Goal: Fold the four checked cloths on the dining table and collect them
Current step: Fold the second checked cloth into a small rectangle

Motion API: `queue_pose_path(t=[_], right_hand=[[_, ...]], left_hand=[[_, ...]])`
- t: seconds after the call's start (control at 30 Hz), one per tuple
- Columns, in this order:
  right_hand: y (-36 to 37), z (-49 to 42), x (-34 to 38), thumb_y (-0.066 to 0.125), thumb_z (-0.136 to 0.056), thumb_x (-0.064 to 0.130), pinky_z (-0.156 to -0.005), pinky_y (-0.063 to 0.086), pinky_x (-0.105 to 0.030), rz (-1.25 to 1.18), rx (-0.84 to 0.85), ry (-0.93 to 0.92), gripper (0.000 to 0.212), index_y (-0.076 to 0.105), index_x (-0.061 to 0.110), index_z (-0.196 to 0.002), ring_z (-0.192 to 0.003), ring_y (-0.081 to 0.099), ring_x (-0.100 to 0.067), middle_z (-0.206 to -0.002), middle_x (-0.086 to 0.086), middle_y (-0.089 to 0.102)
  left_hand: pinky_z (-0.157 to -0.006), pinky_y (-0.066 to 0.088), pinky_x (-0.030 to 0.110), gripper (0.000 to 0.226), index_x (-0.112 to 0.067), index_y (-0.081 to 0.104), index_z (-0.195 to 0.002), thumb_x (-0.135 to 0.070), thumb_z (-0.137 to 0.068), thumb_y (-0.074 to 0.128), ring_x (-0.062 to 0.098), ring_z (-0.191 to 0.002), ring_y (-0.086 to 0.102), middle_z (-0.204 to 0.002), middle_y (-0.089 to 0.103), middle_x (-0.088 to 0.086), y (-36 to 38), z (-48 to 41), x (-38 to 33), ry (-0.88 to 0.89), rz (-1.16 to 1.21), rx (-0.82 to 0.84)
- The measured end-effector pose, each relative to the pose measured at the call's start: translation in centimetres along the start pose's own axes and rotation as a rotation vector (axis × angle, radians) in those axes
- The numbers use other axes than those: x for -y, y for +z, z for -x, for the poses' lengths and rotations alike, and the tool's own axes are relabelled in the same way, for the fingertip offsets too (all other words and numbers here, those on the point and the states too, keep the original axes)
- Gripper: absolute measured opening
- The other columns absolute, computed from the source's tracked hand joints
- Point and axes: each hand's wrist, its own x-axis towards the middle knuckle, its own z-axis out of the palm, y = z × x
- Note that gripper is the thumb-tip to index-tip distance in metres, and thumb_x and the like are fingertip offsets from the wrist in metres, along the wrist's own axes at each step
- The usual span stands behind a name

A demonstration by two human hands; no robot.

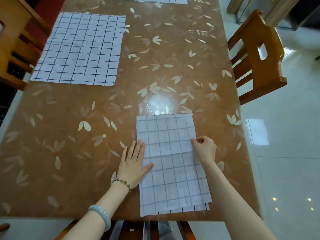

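Note:
A white cloth with dark checks [170, 163], folded in half lengthwise, lies near the table's front edge. My left hand [134, 163] presses flat on its left edge, fingers straight. At the cloth's right edge my right hand [205, 148] pinches the fabric between thumb and fingers. A second checked cloth [81, 49] lies spread flat at the far left of the table. The edge of a third checked cloth [150, 0] shows at the top of the view, mostly cut off.
The dining table [69, 127] has a brown floral cover under a glossy sheet. Wooden chairs stand at the right [259, 54], the left [15, 40] and the near side [155, 229]. Shiny white floor tiles lie to the right.

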Motion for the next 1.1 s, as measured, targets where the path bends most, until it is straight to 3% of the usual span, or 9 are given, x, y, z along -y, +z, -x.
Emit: queue_pose_path(t=[0.37, 0.63, 0.8, 0.87, 0.97, 1.1], right_hand=[[0.1, -0.3, -0.2, 0.066, -0.085, 0.03, -0.068, 0.046, -0.03, -0.003, 0.004, 0.016, 0.019, 0.062, 0.014, -0.076, -0.07, 0.057, -0.016, -0.073, 0.0, 0.064], [-0.1, -0.2, 0.1, 0.065, -0.086, 0.031, -0.059, 0.039, -0.027, 0.004, 0.0, 0.001, 0.023, 0.06, 0.012, -0.074, -0.063, 0.052, -0.014, -0.067, 0.001, 0.06], [-0.3, 0.1, 0.1, 0.063, -0.085, 0.023, -0.057, 0.04, -0.024, -0.017, 0.036, -0.006, 0.012, 0.059, 0.013, -0.08, -0.064, 0.05, -0.013, -0.07, 0.002, 0.058], [-0.5, 0.2, 0.2, 0.064, -0.082, 0.017, -0.058, 0.04, -0.022, -0.021, 0.078, -0.012, 0.009, 0.057, 0.013, -0.087, -0.067, 0.05, -0.012, -0.075, 0.003, 0.057], [-0.5, 0.5, 0.1, 0.067, -0.079, 0.015, -0.069, 0.044, -0.023, 0.051, 0.111, -0.099, 0.03, 0.05, 0.017, -0.103, -0.081, 0.051, -0.012, -0.094, 0.004, 0.052], [0.2, 1.3, -1.0, 0.068, -0.081, 0.018, -0.085, 0.048, -0.034, 0.237, -0.041, -0.282, 0.044, 0.051, 0.013, -0.121, -0.1, 0.048, -0.021, -0.115, -0.006, 0.048]], left_hand=[[-0.114, 0.005, 0.044, 0.082, -0.01, 0.019, -0.15, -0.068, -0.093, 0.013, 0.022, -0.145, 0.01, -0.157, 0.018, 0.007, 0.2, -1.4, 0.5, -0.008, -0.036, -0.009], [-0.113, 0.008, 0.046, 0.081, -0.009, 0.024, -0.149, -0.067, -0.094, 0.013, 0.027, -0.144, 0.02, -0.156, 0.024, 0.008, 0.2, -1.7, 0.6, 0.003, -0.041, -0.033], [-0.112, 0.009, 0.048, 0.082, -0.011, 0.02, -0.15, -0.069, -0.092, 0.014, 0.026, -0.144, 0.019, -0.156, 0.022, 0.007, 0.3, -2.0, 1.3, 0.036, -0.047, -0.047], [-0.113, 0.007, 0.048, 0.083, -0.012, 0.015, -0.151, -0.071, -0.092, 0.014, 0.024, -0.144, 0.013, -0.157, 0.02, 0.006, 0.3, -2.1, 1.9, 0.059, -0.053, -0.051], [-0.113, 0.005, 0.048, 0.085, -0.012, 0.016, -0.151, -0.072, -0.091, 0.015, 0.024, -0.144, 0.01, -0.157, 0.019, 0.006, 0.1, -2.1, 2.7, 0.093, -0.075, -0.049], [-0.112, 0.009, 0.049, 0.085, -0.012, 0.017, -0.151, -0.072, -0.091, 0.015, 0.024, -0.144, 0.012, -0.157, 0.018, 0.006, 0.0, -2.0, 2.8, 0.096, -0.069, -0.033]])
